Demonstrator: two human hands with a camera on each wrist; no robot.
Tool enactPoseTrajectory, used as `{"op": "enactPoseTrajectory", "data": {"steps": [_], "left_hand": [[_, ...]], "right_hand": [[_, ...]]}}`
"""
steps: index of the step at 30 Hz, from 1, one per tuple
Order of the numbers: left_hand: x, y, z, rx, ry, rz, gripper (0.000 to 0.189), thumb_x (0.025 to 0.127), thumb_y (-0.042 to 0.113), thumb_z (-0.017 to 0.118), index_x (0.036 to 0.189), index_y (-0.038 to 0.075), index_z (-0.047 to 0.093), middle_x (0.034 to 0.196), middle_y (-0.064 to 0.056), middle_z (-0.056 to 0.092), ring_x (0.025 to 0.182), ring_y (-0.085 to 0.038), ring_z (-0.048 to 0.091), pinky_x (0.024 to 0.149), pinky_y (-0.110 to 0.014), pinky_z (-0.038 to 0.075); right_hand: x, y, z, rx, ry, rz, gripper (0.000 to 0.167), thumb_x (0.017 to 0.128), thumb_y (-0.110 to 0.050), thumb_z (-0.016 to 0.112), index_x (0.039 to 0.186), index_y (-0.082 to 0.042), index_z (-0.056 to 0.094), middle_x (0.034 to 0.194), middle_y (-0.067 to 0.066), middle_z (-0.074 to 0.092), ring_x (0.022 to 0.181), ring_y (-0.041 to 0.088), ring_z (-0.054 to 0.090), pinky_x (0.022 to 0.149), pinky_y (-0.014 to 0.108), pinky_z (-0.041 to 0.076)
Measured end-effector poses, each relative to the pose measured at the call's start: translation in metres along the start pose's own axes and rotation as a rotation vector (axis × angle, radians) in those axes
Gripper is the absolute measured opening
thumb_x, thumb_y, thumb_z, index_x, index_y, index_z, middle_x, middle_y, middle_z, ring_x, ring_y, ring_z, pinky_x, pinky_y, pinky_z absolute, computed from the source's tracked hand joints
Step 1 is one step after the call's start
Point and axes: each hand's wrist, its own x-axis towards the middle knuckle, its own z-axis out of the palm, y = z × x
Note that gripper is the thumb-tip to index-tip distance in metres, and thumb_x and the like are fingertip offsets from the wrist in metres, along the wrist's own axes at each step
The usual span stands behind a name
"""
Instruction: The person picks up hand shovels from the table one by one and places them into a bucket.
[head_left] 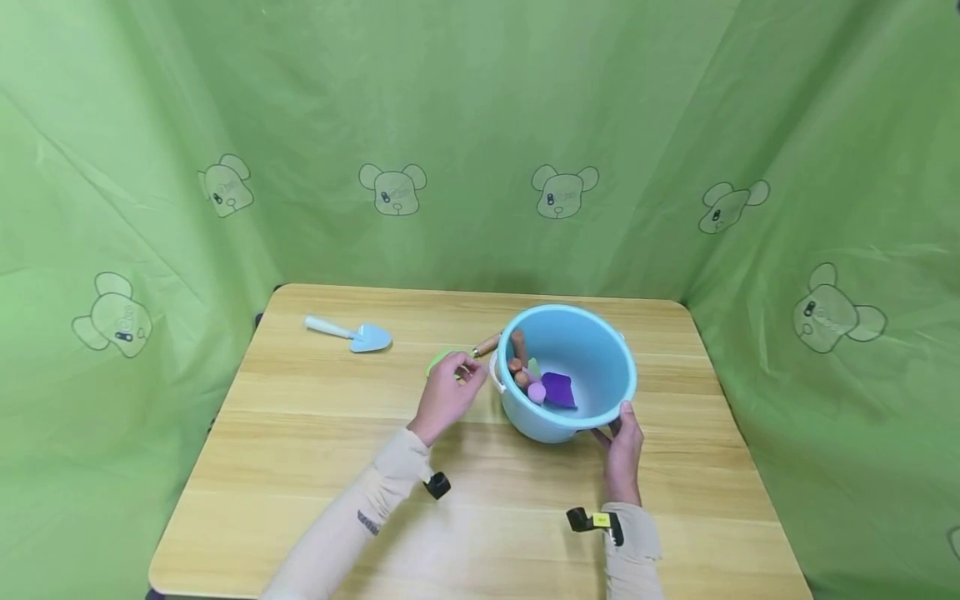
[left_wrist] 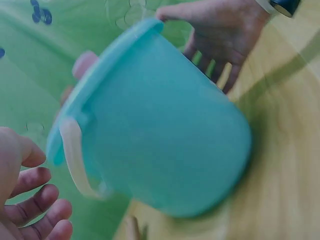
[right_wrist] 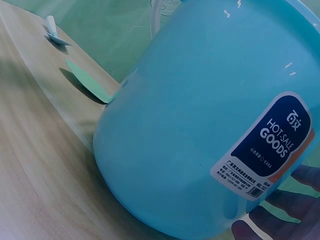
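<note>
A light-blue bucket [head_left: 540, 429] stands on the table, its open top toward me. Inside, a purple blade [head_left: 557, 390] and several wooden and pink handle ends [head_left: 536, 392] show. My right hand [head_left: 624, 450] holds the bucket at its near right rim, thumb at the edge and fingers spread along the outer wall. Just left of the bucket's white handle [head_left: 495, 372] is my left hand [head_left: 450, 396], fingers loosely bent and holding nothing. Partly hidden behind it lies a green-bladed tool [head_left: 437, 360] with a wooden handle [head_left: 487, 344].
A light-blue trowel [head_left: 370, 337] lies at the back left of the wooden table [head_left: 300, 467]. Green curtains [head_left: 480, 100] hang behind the table and along both sides. A printed label [right_wrist: 272, 145] is on the bucket's outer wall.
</note>
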Motion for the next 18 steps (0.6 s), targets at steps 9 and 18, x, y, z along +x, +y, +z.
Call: {"op": "enactPoseTrajectory", "data": {"steps": [9, 18], "left_hand": [[-0.025, -0.064, -0.036, -0.004, 0.025, -0.231, 0.020, 0.099, 0.027, 0.068, 0.105, 0.009, 0.072, 0.104, -0.009, 0.073, 0.088, -0.018, 0.067, 0.078, -0.030, 0.061], [-0.036, -0.128, -0.099, 0.031, 0.156, -0.425, 0.023, 0.099, 0.024, 0.065, 0.111, 0.005, 0.071, 0.109, -0.017, 0.073, 0.092, -0.025, 0.068, 0.079, -0.030, 0.060]], "right_hand": [[-0.001, -0.003, 0.008, 0.012, 0.004, 0.025, 0.064, 0.110, -0.057, 0.025, 0.156, -0.018, 0.044, 0.159, 0.013, 0.046, 0.147, 0.027, 0.044, 0.106, 0.029, 0.049], [-0.001, -0.001, 0.004, 0.044, 0.009, 0.041, 0.063, 0.110, -0.055, 0.027, 0.156, -0.016, 0.043, 0.152, 0.004, 0.051, 0.134, 0.013, 0.052, 0.103, 0.021, 0.049]]}}
